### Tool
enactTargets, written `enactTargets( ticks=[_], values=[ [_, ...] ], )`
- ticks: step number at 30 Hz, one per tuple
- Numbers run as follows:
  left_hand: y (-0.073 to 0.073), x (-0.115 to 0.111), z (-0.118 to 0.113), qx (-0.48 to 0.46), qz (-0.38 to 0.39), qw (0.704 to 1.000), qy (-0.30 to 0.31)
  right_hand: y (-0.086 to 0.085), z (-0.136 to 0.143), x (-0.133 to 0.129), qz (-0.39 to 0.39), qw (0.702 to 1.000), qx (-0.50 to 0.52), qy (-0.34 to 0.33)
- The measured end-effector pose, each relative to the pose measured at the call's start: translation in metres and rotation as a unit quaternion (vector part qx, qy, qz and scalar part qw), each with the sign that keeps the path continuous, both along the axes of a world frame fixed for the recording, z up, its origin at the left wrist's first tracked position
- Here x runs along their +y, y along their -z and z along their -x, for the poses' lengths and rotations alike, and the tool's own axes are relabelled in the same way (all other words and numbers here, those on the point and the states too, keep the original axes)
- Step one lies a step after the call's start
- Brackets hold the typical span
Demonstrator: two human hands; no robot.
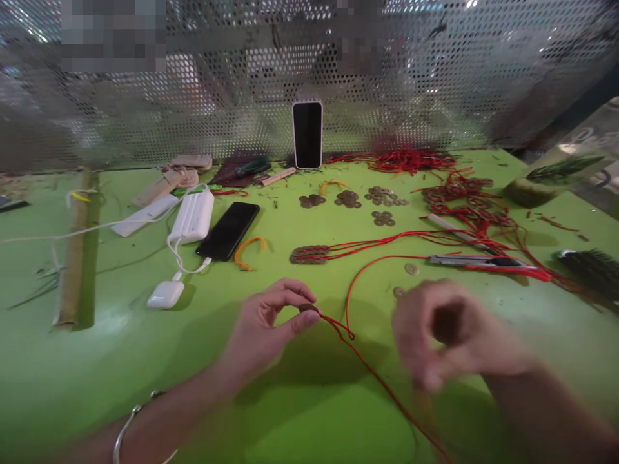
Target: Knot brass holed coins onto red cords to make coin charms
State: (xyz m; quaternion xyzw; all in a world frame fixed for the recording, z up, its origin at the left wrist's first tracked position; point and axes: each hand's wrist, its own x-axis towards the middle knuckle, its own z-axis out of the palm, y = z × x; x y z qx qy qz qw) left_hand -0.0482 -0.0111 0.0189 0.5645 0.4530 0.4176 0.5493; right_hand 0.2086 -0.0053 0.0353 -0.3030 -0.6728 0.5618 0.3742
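Observation:
My left hand (271, 328) pinches a dark round coin (308, 308) between thumb and fingers, its face hidden. From the coin runs a thin red cord (372, 372), with a small loop near my fingers and one strand curving back toward the cutter. My right hand (449, 335) is raised at the right, smeared by motion, with fingertips pinched together. A blurred reddish strand of cord hangs below those fingertips. Beyond my hands, a strip of overlapping coins (309, 255) is laced with red cords. Two loose coins lie near my right hand, one of them a holed coin (411, 269).
A utility knife (488, 263) lies at right, below tangled red cord with coins (464, 193). Coin clusters (348, 198) sit farther back. At left are a black phone (229, 231), a white power bank (192, 216) and a bamboo piece (75, 258). Another phone (307, 135) stands against the perforated metal screen.

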Motion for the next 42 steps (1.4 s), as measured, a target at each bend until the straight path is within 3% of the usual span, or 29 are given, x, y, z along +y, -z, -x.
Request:
enactTargets(
  ticks=[2,9,26,34,42],
  values=[
    [0.001,0.0,-0.001,-0.006,0.001,1.0,0.005,0.0,0.015,0.007,0.022,1.0,-0.007,-0.007],
    [0.003,-0.003,-0.005,-0.025,0.006,1.0,0.016,0.009,0.045,0.005,0.01,0.994,0.014,0.106],
    [0.005,-0.005,-0.008,-0.029,0.012,1.0,0.003,0.014,0.055,0.0,-0.044,0.983,-0.011,0.175],
    [0.004,-0.007,-0.01,-0.035,0.008,0.999,-0.02,0.012,0.06,-0.005,-0.061,0.975,0.028,0.211],
    [0.005,-0.007,-0.011,-0.016,0.005,0.999,-0.036,0.014,0.059,-0.006,-0.048,0.977,0.024,0.207]
  ],
)
